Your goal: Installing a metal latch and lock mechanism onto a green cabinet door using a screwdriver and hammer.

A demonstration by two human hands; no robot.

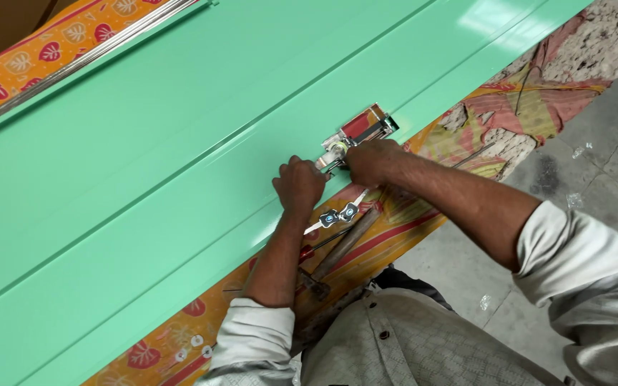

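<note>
While the green door panel (180, 143) lies flat on patterned cloth (44, 50), both hands close on the lock (355, 136): left hand (299, 184) steadying it at 7 o'clock, right hand (372, 161) gripping at 5 o'clock; 2 keys (337, 214) lie handy below.

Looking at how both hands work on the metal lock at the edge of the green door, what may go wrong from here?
1. The lock sits at the very edge of the green door panel; if the right hand or left hand slips, metal might scratch the glossy paint.
2. The keys and hammer lie on the patterned cloth close under the forearms; an elbow could knock them to the floor.
</note>
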